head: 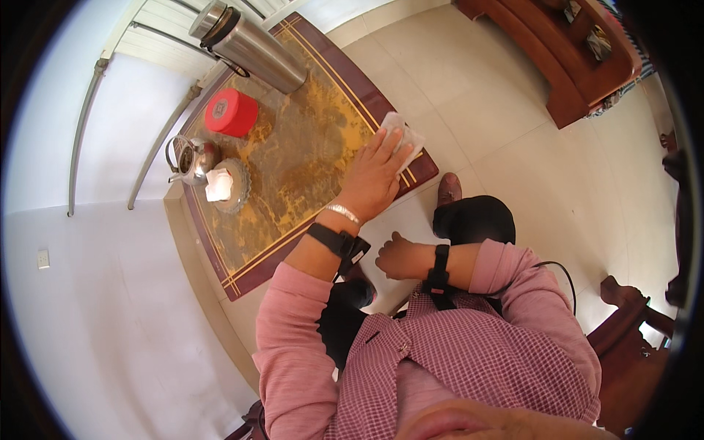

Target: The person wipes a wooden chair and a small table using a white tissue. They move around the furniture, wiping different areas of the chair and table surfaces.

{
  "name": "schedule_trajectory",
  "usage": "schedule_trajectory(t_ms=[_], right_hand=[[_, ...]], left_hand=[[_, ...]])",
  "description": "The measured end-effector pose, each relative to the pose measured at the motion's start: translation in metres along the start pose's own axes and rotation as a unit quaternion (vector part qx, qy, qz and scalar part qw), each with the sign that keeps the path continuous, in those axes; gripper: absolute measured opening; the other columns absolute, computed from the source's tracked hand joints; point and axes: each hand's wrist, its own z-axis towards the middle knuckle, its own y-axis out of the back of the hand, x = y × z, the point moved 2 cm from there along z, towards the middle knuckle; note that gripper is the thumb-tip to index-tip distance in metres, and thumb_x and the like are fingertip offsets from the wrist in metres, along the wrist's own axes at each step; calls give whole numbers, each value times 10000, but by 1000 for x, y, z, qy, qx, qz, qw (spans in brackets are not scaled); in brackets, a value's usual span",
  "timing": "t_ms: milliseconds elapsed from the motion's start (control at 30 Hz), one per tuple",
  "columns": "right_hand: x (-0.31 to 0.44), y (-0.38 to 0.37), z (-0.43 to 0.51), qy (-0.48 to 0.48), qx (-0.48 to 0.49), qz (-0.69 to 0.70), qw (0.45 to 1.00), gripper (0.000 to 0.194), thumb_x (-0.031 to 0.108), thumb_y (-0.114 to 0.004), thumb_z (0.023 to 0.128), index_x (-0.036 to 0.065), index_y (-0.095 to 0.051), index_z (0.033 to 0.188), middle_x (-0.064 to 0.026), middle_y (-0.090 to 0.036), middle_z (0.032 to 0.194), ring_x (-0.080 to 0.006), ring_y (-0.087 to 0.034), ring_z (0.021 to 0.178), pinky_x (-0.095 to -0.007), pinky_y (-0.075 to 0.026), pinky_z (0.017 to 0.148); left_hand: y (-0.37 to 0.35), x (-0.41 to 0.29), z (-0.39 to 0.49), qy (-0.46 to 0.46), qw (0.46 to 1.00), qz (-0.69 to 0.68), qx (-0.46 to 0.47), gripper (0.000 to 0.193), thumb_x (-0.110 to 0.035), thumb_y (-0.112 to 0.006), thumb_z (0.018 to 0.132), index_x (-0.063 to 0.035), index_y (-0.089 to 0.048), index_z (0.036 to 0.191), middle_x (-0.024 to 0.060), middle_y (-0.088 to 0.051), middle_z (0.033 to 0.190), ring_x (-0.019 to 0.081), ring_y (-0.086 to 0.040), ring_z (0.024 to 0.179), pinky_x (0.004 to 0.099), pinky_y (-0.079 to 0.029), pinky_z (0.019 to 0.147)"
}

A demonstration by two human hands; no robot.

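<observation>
My left hand (pixel 374 170) lies palm down with its fingers over a folded whitish cloth (pixel 404 140), pressed on the near right corner of a low table (pixel 275 247) with a marbled yellow-brown top and dark red border. My right hand (pixel 404 257) is held in a loose fist in front of my body, off the table, with nothing visible in it. On the table stand a steel vacuum flask (pixel 264 52), a round red container (pixel 234 113), a small metal teapot (pixel 201 159) without a visible lid, and a scalloped glass dish (pixel 237 190) with white tissue (pixel 219 184) on it.
A white radiator (pixel 165 44) and its pipes are beside the table's far left side, along the wall. Dark reddish wooden furniture (pixel 577 60) stands at the upper right. A carved wooden piece (pixel 627 341) is at the lower right. My shoe (pixel 450 190) rests near the table corner.
</observation>
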Motion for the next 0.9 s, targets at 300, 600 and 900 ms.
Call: schedule_trajectory(t_ms=[300, 600, 900], right_hand=[[-1, -13, 4, -29, 59, -7, 998, 185, 216, -667, 817, 59, -741, 879, -111, -723, 885, -293, -679, 888, -500, -436, 858], [4, 0, 1, -13, 42, 9, 999, 233, 303, -711, 829, 79, -712, 894, -73, -691, 872, -271, -662, 881, -478, -443, 880], [1, 10, -4, 0, 41, 24, 999, 242, 296, -719, 824, 69, -708, 907, -86, -690, 883, -277, -658, 892, -476, -447, 871]], left_hand=[[41, 46, -124, 160, 980, 116, -13, 594, -176, -567, 931, -114, -432, 1507, 194, -285, 1613, 439, -253, 1478, 527, -247, 1194], [48, 165, -61, 317, 927, 182, -84, 569, -308, -519, 992, -119, -414, 1518, 249, -257, 1609, 498, -234, 1461, 562, -263, 1169], [13, 103, 49, 69, 982, 155, -77, 542, -186, -542, 946, -91, -468, 1474, 271, -316, 1573, 446, -256, 1470, 478, -203, 1225]])
